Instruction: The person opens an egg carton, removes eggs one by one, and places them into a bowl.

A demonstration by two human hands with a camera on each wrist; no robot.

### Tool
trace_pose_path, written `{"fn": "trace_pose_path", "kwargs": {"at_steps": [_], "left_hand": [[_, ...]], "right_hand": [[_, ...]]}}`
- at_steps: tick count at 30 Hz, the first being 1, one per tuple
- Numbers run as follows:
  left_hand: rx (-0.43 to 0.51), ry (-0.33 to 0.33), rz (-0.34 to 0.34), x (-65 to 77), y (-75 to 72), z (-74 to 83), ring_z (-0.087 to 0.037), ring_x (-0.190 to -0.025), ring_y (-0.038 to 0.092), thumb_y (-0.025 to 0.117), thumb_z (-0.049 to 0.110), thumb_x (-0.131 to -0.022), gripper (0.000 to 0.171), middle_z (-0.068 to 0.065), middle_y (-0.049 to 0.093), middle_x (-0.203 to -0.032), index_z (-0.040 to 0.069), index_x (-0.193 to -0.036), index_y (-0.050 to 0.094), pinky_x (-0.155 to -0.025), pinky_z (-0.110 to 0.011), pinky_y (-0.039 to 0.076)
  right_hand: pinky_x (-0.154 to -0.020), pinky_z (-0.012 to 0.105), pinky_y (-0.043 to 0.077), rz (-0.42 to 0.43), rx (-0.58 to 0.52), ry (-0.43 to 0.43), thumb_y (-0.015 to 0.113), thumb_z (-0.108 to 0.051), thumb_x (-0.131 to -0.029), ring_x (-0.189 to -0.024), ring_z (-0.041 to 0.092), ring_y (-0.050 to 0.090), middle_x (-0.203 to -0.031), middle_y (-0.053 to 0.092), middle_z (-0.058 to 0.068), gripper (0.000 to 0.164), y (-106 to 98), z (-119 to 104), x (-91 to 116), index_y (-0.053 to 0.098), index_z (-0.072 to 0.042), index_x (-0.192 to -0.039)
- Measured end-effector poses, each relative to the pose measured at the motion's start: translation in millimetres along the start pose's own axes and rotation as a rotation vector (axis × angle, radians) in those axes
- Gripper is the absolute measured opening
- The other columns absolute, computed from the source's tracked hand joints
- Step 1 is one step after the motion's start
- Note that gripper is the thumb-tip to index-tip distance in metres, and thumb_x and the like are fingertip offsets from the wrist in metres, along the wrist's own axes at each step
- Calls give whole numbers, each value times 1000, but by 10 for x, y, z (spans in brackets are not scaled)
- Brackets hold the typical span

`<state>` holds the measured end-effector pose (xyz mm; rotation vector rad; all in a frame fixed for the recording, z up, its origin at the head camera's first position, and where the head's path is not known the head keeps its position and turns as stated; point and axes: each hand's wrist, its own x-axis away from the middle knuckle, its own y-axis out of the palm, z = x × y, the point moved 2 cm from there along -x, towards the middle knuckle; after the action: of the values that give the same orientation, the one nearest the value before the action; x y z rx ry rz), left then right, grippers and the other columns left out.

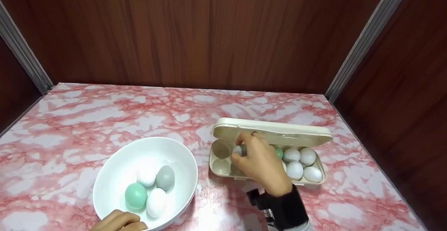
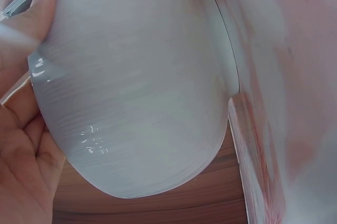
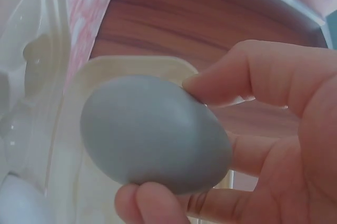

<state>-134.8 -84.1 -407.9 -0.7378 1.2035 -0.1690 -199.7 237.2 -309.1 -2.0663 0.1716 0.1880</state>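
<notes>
My right hand [image 1: 262,163] pinches a grey egg [image 3: 152,134] between thumb and fingers, over the left part of the cream egg carton [image 1: 272,122]. In the head view this egg is partly hidden by the hand. The carton's lid stands raised at the back. White eggs [image 1: 295,170] and a green egg [image 1: 278,152] sit in its right side. With thumb at the rim and fingers against the outside, my left hand [image 2: 26,124] grips a white bowl [image 2: 137,92]. Inside the bowl lie a green egg [image 1: 136,196], a grey egg [image 1: 165,177] and two white eggs [image 1: 156,202].
Both containers rest on a red-and-white marbled table [image 1: 139,102], the bowl left of the carton. Brown wood-look panels [image 1: 192,32] rise behind and at the sides, with metal strips [image 1: 370,39] at the corners. A black strap [image 1: 288,208] circles my right wrist.
</notes>
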Motion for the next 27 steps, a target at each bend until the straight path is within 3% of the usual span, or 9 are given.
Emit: {"fn": "trace_pose_path", "kwargs": {"at_steps": [6,14,20,27], "left_hand": [[-6,-12,0,12,-17,6,-1,-72,51,80,32,-84,12,13,61,-83,26,-89,71,-63,-9,43],[3,-30,-16,26,-41,2,0,-74,51,84,31,-80,18,14,61,-85,28,-92,71,-64,-8,43],[5,-88,-31,7,-51,3,2,-74,50,88,23,-72,25,16,60,-86,28,-90,71,-64,-7,41],[47,-64,-14,4,-29,-6,1,-75,51,82,25,-82,15,14,62,-87,26,-92,71,-64,-6,41]], "right_hand": [[-58,29,43,-18,-46,-51,66,-13,-78,-62,16,53,-88,58,3,21,49,-114,26,66,-11,-99],[-60,29,46,-6,-46,-141,66,-14,-76,-67,15,54,-91,59,1,19,105,-298,81,65,-18,-94],[-63,30,49,-6,-41,-189,65,-14,-76,-71,16,56,-94,61,1,24,111,-447,98,66,-16,-100],[-58,29,48,-25,-80,-216,64,-14,-77,-66,16,55,-91,58,-1,23,130,-618,113,66,-13,-100]]}}
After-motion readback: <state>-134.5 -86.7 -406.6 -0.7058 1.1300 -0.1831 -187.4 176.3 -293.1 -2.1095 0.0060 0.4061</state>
